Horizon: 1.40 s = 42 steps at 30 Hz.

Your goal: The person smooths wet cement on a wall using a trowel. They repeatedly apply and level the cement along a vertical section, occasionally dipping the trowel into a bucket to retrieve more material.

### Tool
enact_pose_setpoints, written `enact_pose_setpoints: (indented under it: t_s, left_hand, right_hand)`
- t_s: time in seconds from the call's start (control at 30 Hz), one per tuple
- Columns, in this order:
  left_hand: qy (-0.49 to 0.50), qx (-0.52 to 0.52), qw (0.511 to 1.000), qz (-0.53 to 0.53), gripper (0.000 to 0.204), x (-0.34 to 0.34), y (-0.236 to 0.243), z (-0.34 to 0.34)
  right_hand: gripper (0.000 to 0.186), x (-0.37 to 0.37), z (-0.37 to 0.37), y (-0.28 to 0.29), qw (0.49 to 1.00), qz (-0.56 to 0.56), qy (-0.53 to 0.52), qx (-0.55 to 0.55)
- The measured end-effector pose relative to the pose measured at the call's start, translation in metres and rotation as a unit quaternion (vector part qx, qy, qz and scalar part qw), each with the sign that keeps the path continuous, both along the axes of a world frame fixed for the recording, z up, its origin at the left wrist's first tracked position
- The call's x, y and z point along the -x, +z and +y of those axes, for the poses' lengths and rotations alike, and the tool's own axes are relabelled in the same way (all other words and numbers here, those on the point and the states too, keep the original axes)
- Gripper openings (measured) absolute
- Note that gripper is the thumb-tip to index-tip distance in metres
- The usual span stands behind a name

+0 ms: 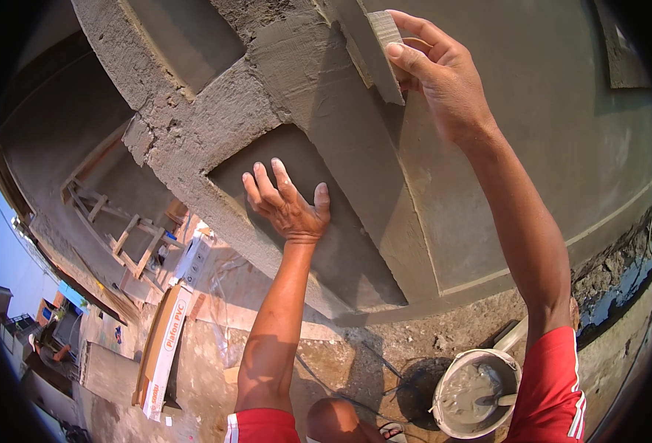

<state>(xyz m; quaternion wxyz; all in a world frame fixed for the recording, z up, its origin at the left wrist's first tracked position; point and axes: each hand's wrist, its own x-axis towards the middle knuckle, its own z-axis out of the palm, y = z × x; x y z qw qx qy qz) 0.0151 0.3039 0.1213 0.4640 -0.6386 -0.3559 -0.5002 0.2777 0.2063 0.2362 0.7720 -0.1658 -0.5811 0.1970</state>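
Note:
My left hand [287,207] is open, fingers spread against the dark recessed panel [354,255] in the grey cement-plastered column [341,148]. Higher up, my right hand [444,85] grips a small, flat, pale board piece [385,37] between thumb and fingers, held against the raised vertical edge at the column's right side. Part of that piece is hidden behind my fingers. A second, smaller recess [189,37] shows at the upper left, bordered by rough, chipped cement.
A bucket of wet cement [466,387] with a tool in it stands on the ground below right. Long cartons [163,347] lean at lower left near a wooden ladder-like frame [134,240]. Another person [56,347] is farther back. A smooth plastered wall [584,177] extends right.

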Motion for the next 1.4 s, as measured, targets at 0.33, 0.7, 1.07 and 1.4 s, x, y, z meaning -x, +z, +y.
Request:
enact_pose_setpoints:
  t_s: [0.33,0.7,1.07,1.4]
  left_hand:
    - [0.005,-0.007,1.000,0.003,0.083,0.004,-0.001,0.002]
    - [0.008,0.007,1.000,0.018,0.081,0.000,0.001,0.003]
    - [0.021,0.013,1.000,0.019,0.083,0.003,-0.001,0.002]
    - [-0.004,-0.012,1.000,0.020,0.081,0.001,-0.001,0.001]
  right_hand:
    - [0.051,0.006,-0.011,-0.019,0.993,-0.067,-0.057,0.072]
    - [0.047,-0.010,-0.036,-0.200,0.976,-0.043,0.019,0.212]
    - [0.041,0.002,-0.063,-0.186,0.991,-0.017,-0.076,0.113]
    - [0.025,0.022,-0.016,0.018,0.824,-0.287,-0.430,-0.231]
